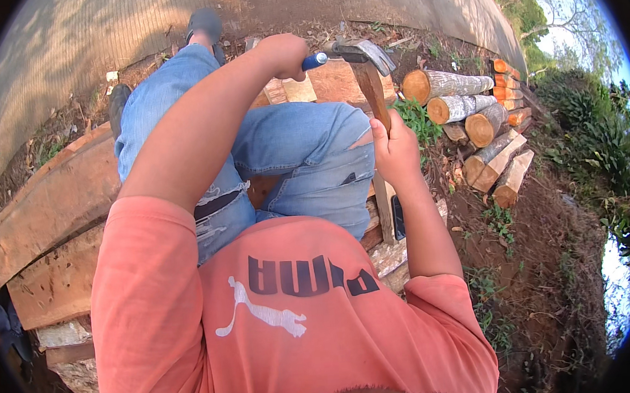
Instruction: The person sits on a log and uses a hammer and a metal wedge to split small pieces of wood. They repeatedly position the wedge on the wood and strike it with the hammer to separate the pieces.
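My left hand [285, 56] is closed round a blue-handled tool [313, 61] with a pale, shiny end cap pointing right. The rest of that tool is hidden by my fist and arm. My right hand [397, 150] grips the wooden handle of a hammer [372, 90], thumb along the wood. The grey metal head is up, its near end just right of the blue tool; whether they touch I cannot tell. Beyond my bent knee in torn jeans [304, 139], pale sawn wood blocks [340, 85] lie under the tools.
Long reddish planks [53, 207] lie under me and to the left. Several cut logs [460, 84] and split timbers [515, 179] are stacked on soil at the right. A dark phone [398, 218] lies by my right forearm. Ribbed concrete paving [128, 34] runs along the far side.
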